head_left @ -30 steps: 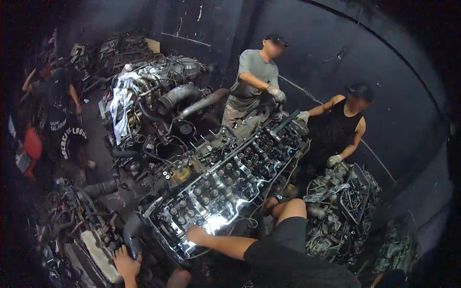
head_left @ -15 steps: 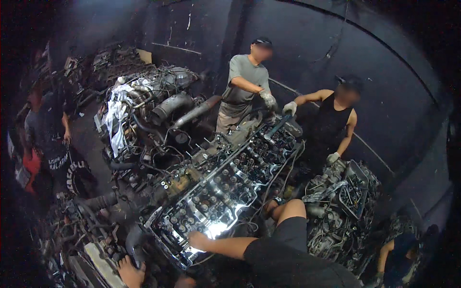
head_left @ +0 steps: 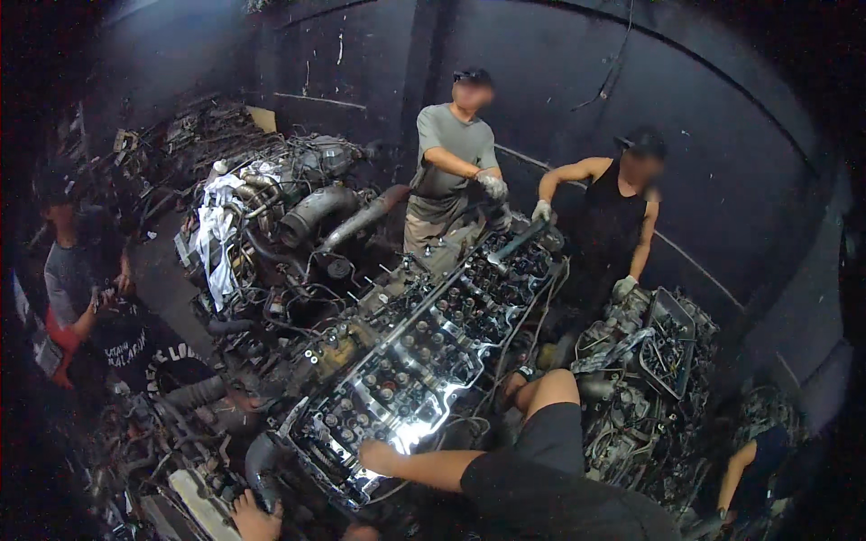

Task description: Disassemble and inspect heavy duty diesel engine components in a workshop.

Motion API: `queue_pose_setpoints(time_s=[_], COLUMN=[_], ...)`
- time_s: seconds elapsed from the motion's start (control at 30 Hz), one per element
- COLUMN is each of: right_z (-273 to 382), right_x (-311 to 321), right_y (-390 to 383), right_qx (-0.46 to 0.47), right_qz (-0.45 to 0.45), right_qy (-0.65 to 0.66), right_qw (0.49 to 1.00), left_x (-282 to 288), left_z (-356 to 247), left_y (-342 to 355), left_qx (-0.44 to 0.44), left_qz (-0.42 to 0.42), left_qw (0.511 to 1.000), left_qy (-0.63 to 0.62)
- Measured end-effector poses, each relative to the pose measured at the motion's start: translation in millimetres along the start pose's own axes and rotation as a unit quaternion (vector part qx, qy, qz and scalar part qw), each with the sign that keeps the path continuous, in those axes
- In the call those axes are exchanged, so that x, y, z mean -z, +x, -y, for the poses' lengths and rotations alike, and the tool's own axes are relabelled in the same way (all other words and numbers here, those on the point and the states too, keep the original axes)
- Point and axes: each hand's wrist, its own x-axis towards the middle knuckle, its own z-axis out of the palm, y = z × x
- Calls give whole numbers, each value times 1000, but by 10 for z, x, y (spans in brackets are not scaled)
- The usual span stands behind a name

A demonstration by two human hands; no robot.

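Observation:
A large open engine (head_left: 419,347) lies in front of me, with valve gear showing in rows along its top. At its near end my right hand (head_left: 381,458) is closed, knuckles up, low over the shiny metal. Whatever its fingers hold is hidden beneath them. A glaring patch of light falls on the metal just beside it. My left hand (head_left: 255,520) rests with fingers apart next to a pale metal cover (head_left: 200,500) at the lower edge. A dark curved hose (head_left: 263,462) stands just beyond that hand.
At the engine's far end, two gloved co-workers stand by a long dark bar (head_left: 520,242). Another engine with a white cloth (head_left: 216,236) is at the far left. Stripped parts with a metal tray (head_left: 669,347) stand at the right. Other people are at both sides.
The whole view has shifted slightly. My left hand sits lower in the picture, and my right hand stays at the engine's near end. The person at the left has brought their hands together.

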Motion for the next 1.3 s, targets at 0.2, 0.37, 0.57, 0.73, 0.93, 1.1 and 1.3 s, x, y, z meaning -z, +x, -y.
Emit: queue_pose_setpoints(time_s=[0.2,0.37,0.57,0.73,0.93,1.1,1.3], right_z=[26,126,-159,-10,-27,0,-17], right_x=[-132,-25,-313,-313,-280,-160,-271], right_y=[33,50,-83,-31,-15,64,-21], right_qx=[-2,19,-29,-26,-36,-54,-106], right_qz=[112,75,66,87,65,204,90], right_qy=[31,35,64,41,58,53,142], right_qw=[993,996,995,995,996,976,980], left_x=[106,194,-58,-60,-155,-33,-22], left_z=[-147,-62,-146,-58,45,-82,-102], left_y=[-80,-185,8,-32,-50,-42,-33], left_qx=[9,35,-37,-31,-47,-20,-31], left_qz=[4,1,-44,-42,-60,-29,-49], left_qw=[999,999,998,998,996,999,998], left_qy=[-30,-28,31,25,49,34,34])
